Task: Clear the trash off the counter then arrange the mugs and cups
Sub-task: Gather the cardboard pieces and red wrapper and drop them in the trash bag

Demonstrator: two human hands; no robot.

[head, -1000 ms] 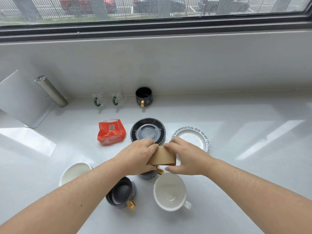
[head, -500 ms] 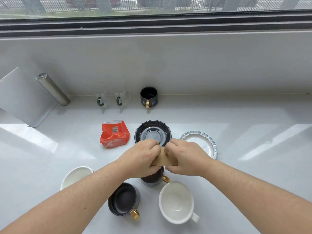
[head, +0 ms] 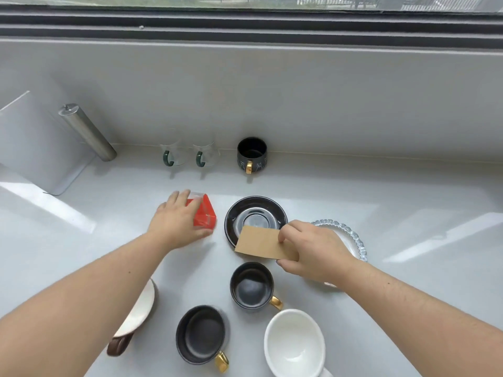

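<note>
brown cardboard sleeve [head: 262, 244] is pinched in the right hand [head: 313, 248], its far edge over the near rim of the black saucer [head: 255, 213]. left of the saucer, the left hand [head: 177, 223] rests on the red wrapper [head: 204, 214], its grip curled around it on the white counter [head: 381, 268]. nearer than the saucer stand two black mugs [head: 251, 287] and a white cup [head: 295, 342].

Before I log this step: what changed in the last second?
The left hand let go of the brown paper and reached left onto the orange packet. The right hand keeps the paper, now unfolded. Mugs and saucers stayed put.
</note>
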